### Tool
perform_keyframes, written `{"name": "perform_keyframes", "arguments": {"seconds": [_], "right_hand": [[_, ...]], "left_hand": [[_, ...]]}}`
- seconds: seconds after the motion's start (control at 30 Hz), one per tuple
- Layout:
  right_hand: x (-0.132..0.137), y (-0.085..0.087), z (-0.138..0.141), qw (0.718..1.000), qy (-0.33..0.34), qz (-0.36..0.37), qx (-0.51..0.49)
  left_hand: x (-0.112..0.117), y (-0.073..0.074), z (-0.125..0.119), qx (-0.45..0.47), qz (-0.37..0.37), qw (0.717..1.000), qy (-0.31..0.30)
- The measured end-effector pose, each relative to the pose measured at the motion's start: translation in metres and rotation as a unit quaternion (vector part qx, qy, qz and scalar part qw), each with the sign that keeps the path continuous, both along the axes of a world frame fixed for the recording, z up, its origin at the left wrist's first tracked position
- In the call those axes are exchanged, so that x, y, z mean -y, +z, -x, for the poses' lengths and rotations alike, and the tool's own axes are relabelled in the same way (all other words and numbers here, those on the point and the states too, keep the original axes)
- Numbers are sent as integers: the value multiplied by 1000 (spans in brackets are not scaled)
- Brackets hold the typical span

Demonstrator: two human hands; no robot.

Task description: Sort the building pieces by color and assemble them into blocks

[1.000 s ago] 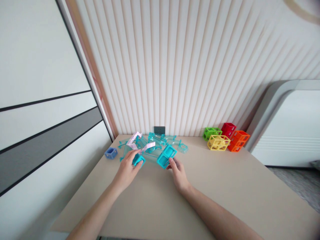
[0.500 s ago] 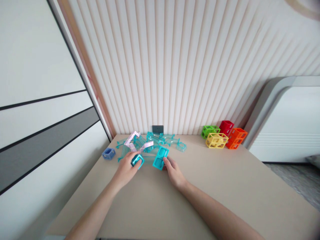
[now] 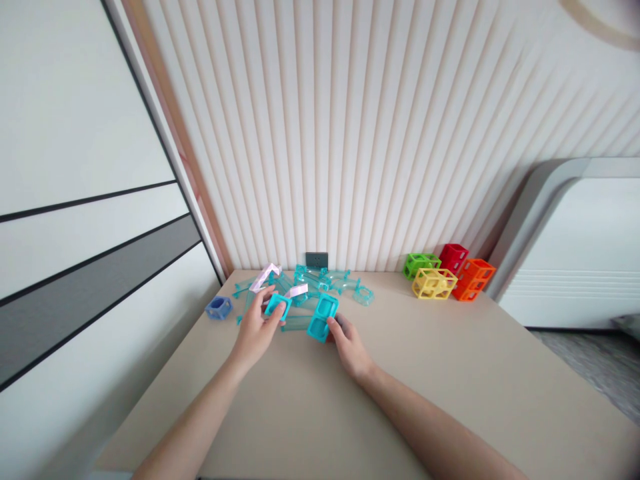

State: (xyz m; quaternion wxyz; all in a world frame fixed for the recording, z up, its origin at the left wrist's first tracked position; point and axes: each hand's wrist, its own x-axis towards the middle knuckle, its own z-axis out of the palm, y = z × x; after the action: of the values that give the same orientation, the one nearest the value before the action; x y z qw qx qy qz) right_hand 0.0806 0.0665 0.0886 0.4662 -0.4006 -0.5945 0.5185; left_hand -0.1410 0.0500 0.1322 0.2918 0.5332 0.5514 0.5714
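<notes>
My left hand (image 3: 257,333) grips a small square teal block (image 3: 278,307), its square face turned up toward me. In my right hand (image 3: 351,347) is a longer teal double block (image 3: 323,317) with two recessed squares, tilted, the thumb lying on its right edge. A short gap separates the two blocks. Right behind them lies a heap of clear teal track pieces (image 3: 345,283). Two pale pink pieces, an angled one (image 3: 265,277) and a short one (image 3: 297,291), show above my left hand, which hides part of the heap.
A blue block (image 3: 219,307) sits at the table's left edge. Yellow (image 3: 434,284), green (image 3: 421,265), red (image 3: 453,258) and orange (image 3: 473,279) frame blocks stand at the back right of the beige table (image 3: 430,387). A dark socket (image 3: 317,260) is on the ribbed wall behind.
My left hand has lifted slightly and turned its small teal block so that the square face shows. My right hand and the double block stay nearly in place.
</notes>
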Motion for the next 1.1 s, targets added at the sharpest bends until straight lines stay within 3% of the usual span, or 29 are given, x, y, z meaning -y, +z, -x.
{"name": "perform_keyframes", "arguments": {"seconds": [0.13, 0.27, 0.37, 0.53, 0.63, 0.8, 1.0, 1.1], "right_hand": [[2, 2, -1, 999, -25, -21, -34], [2, 3, -5, 995, -68, -49, -50], [2, 5, -7, 996, -52, -66, -20], [4, 4, -5, 997, -17, -77, 26], [6, 4, -5, 996, 2, -83, 40], [9, 7, -6, 996, -3, -84, 37], [9, 12, -4, 997, 3, -76, 2], [11, 13, -5, 996, 15, -85, 39]], "left_hand": [[-28, 3, -27, 143, -10, 990, -15], [-58, 11, -45, 170, -35, 985, -11], [-66, 15, -54, 159, -50, 986, -14], [-48, 13, -65, 68, -141, 988, 3], [-37, 10, -67, 28, -160, 987, -21], [-33, 2, -72, 45, -126, 990, -42], [-21, -23, -84, 89, -31, 989, -110], [-12, -32, -89, 46, -25, 995, -85]]}}
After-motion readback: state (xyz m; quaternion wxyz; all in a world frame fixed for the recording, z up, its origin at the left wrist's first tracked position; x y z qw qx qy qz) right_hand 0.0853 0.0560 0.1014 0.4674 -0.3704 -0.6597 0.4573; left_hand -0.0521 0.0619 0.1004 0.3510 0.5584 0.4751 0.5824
